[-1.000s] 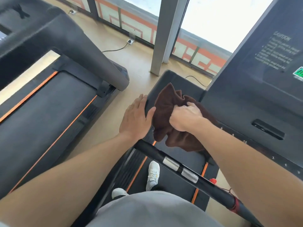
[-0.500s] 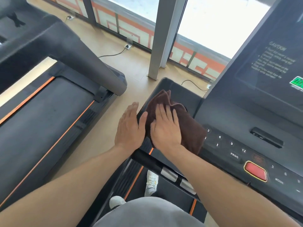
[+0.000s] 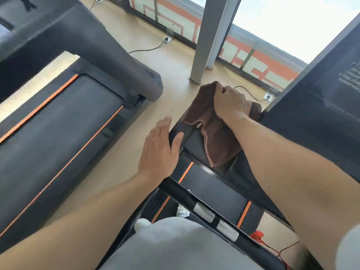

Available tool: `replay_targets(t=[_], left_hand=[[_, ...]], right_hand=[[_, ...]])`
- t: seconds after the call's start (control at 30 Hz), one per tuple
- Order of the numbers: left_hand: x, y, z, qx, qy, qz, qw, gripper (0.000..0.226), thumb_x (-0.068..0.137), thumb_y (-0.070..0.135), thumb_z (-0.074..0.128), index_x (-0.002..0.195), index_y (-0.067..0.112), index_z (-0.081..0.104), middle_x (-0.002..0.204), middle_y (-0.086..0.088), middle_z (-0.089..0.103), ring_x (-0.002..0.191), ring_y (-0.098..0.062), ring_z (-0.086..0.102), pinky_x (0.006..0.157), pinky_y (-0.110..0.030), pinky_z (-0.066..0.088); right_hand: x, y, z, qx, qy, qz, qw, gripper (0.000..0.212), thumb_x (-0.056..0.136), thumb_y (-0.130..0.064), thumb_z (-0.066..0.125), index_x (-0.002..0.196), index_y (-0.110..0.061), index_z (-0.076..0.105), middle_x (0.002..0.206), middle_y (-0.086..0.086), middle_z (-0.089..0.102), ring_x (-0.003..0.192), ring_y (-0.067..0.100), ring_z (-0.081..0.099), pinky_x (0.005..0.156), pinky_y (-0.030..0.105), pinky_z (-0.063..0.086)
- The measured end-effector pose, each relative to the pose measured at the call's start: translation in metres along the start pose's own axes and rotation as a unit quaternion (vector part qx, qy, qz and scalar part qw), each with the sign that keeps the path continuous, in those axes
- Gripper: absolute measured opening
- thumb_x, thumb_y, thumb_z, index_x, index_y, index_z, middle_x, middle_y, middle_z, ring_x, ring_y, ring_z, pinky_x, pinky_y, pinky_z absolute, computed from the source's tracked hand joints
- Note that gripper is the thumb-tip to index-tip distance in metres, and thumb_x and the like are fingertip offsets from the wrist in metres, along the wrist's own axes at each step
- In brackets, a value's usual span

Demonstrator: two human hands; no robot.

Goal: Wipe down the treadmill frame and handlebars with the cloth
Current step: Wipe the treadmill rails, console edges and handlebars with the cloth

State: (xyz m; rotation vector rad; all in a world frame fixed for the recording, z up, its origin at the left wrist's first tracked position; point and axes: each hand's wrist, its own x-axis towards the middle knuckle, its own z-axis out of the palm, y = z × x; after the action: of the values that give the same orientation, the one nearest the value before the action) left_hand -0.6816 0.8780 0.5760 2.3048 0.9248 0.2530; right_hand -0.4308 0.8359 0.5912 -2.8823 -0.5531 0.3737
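A dark brown cloth [image 3: 218, 139] lies spread over the left end of the treadmill console deck [image 3: 194, 147]. My right hand [image 3: 229, 102] presses on the cloth's far end, fingers curled over its top edge. My left hand [image 3: 159, 151] rests flat with fingers together on the deck's left rim, thumb on the black surface, beside the cloth but apart from it. The black handlebar [image 3: 185, 197] with silver pulse pads [image 3: 204, 212] crosses below my arms. The console panel [image 3: 321, 123] rises at the right.
A second treadmill [image 3: 58, 123] with orange stripes stands to the left, its grey upright [image 3: 109, 55] slanting over the floor gap. A grey pillar [image 3: 212, 36] and windows lie ahead, with power cables on the wooden floor. A red safety clip [image 3: 257, 235] hangs low right.
My right hand has pushed the cloth forward along the deck toward its far corner, and the cloth has spread out behind it. My left hand stayed on the rim. The view tilted left.
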Motion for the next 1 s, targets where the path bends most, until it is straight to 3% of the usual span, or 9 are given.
replay_targets(t=[0.13,0.23,0.43,0.57,0.67,0.77,0.83,0.93,1.0], left_hand=[[-0.001,-0.001,-0.001,-0.013,0.010,0.001,1.000,0.065,0.103,0.055,0.026,0.157,0.019,0.026,0.161,0.000,0.035,0.150,-0.017,0.029,0.122,-0.033,0.022],[-0.003,-0.002,-0.004,-0.113,0.036,-0.036,0.992,0.065,0.102,0.057,0.021,0.156,0.022,0.030,0.160,0.004,0.037,0.147,-0.011,0.031,0.120,-0.027,0.022],[0.000,-0.026,-0.022,-0.388,0.120,-0.258,0.877,0.054,0.096,0.060,0.028,0.128,0.028,0.056,0.127,0.007,0.064,0.121,-0.013,0.060,0.113,-0.046,0.041],[-0.016,-0.055,-0.035,-0.342,0.059,-0.265,0.900,0.049,0.100,0.057,0.032,0.121,0.025,0.061,0.120,0.004,0.068,0.114,-0.017,0.064,0.110,-0.048,0.043],[-0.034,-0.066,-0.040,-0.313,0.005,-0.233,0.921,0.038,0.104,0.043,0.042,0.113,0.019,0.070,0.114,0.002,0.073,0.109,-0.018,0.068,0.107,-0.044,0.047],[-0.056,-0.069,-0.045,-0.259,0.064,-0.188,0.945,0.035,0.102,0.043,0.046,0.111,0.022,0.072,0.111,0.012,0.074,0.108,-0.006,0.067,0.103,-0.034,0.049],[-0.067,-0.071,-0.049,-0.287,0.101,-0.192,0.933,0.031,0.103,0.040,0.048,0.108,0.021,0.072,0.108,0.011,0.074,0.106,-0.006,0.067,0.102,-0.034,0.049],[-0.076,-0.072,-0.053,-0.309,0.098,-0.198,0.925,0.028,0.104,0.036,0.049,0.106,0.020,0.071,0.106,0.010,0.075,0.105,-0.011,0.068,0.103,-0.038,0.049],[-0.084,-0.074,-0.055,-0.302,0.090,-0.199,0.928,0.025,0.104,0.035,0.050,0.106,0.020,0.071,0.104,0.010,0.075,0.103,-0.011,0.068,0.102,-0.038,0.050]], right_hand=[[-0.014,-0.015,0.010,0.004,0.048,-0.038,0.998,0.066,0.102,-0.060,0.020,0.144,-0.019,0.052,0.147,0.009,0.055,0.136,0.032,0.046,0.112,0.051,0.028],[-0.046,-0.032,0.030,-0.021,0.041,-0.121,0.992,0.071,0.096,-0.068,0.028,0.154,-0.027,0.038,0.168,0.000,0.025,0.157,0.027,0.013,0.126,0.053,0.003],[-0.122,-0.043,0.054,-0.063,0.006,-0.276,0.959,0.059,0.098,-0.057,0.034,0.144,-0.026,0.056,0.165,-0.003,0.035,0.159,0.024,0.002,0.127,0.052,-0.005],[-0.191,-0.044,0.080,0.000,0.032,-0.318,0.948,0.050,0.104,-0.048,0.035,0.139,-0.025,0.062,0.156,-0.003,0.049,0.158,0.024,0.016,0.128,0.050,0.005],[-0.221,-0.035,0.094,0.066,0.008,-0.339,0.938,0.047,0.107,-0.046,0.038,0.147,-0.026,0.053,0.162,-0.004,0.040,0.159,0.022,0.008,0.128,0.050,0.002],[-0.245,-0.020,0.086,0.157,-0.070,-0.273,0.947,0.062,0.108,-0.047,0.037,0.163,-0.025,0.019,0.171,-0.012,0.003,0.157,0.008,-0.011,0.128,0.034,-0.001],[-0.265,-0.012,0.080,0.188,-0.124,-0.177,0.958,0.072,0.106,-0.052,0.038,0.164,-0.027,0.003,0.171,-0.015,-0.003,0.157,0.008,0.004,0.123,0.029,0.018],[-0.257,-0.015,0.067,0.182,-0.182,-0.043,0.965,0.067,0.104,-0.058,0.037,0.158,-0.020,0.028,0.152,0.009,0.051,0.135,0.034,0.051,0.109,0.042,0.041],[-0.232,-0.018,0.067,0.213,-0.228,0.025,0.950,0.070,0.103,-0.062,0.033,0.142,-0.008,0.053,0.134,0.017,0.064,0.124,0.037,0.059,0.106,0.040,0.041]])
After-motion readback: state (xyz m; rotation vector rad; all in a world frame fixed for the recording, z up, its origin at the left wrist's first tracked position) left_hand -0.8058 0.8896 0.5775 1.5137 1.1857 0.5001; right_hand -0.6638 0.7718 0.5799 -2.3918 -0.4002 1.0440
